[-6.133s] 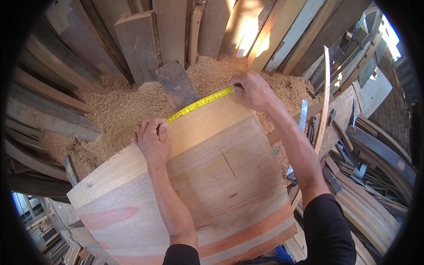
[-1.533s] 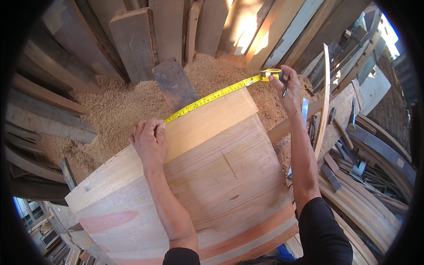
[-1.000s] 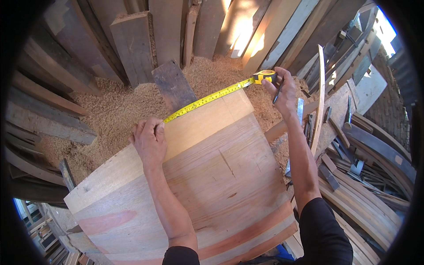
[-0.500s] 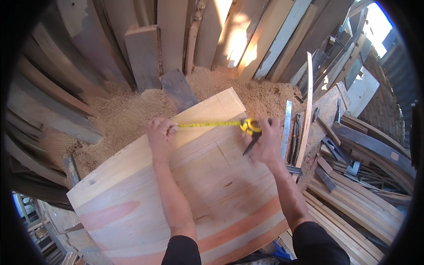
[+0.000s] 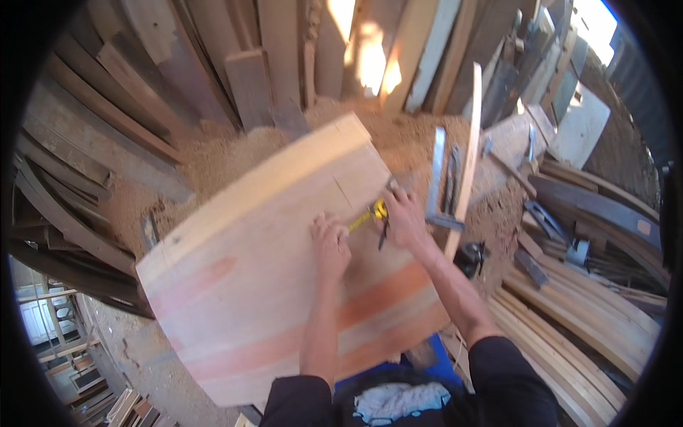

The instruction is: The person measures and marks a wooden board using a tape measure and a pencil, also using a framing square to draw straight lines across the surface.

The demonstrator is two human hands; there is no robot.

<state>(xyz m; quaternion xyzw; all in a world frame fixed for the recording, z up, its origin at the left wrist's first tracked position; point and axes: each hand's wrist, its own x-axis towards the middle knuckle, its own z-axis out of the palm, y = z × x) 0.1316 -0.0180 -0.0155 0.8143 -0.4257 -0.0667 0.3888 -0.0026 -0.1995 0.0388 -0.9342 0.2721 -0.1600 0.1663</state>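
A broad wooden panel (image 5: 270, 260) with pale and reddish bands lies below both my hands. My right hand (image 5: 407, 219) grips a yellow and black tape measure (image 5: 380, 208) near the panel's right edge. A slim dark pointed thing (image 5: 384, 236) sticks down from under the same hand; its kind is unclear. Between my hands runs a short stretch of yellow tape blade (image 5: 359, 221). My left hand (image 5: 331, 240) pinches the blade's free end, low over the panel. A dark pencil-like line (image 5: 343, 192) crosses the wood above the tape.
Beyond the panel, tall boards (image 5: 249, 85) lean in a row above sawdust (image 5: 213, 160). To the right lie a metal square (image 5: 437, 171), a long thin wood strip (image 5: 469, 156) and a hand plane (image 5: 544, 220). Stacked planks (image 5: 569, 334) fill the lower right.
My hands have come closer together and nearer to me, off the panel's far strip. The stretch of tape between them is shorter and now slants. The whole view has shifted a little.
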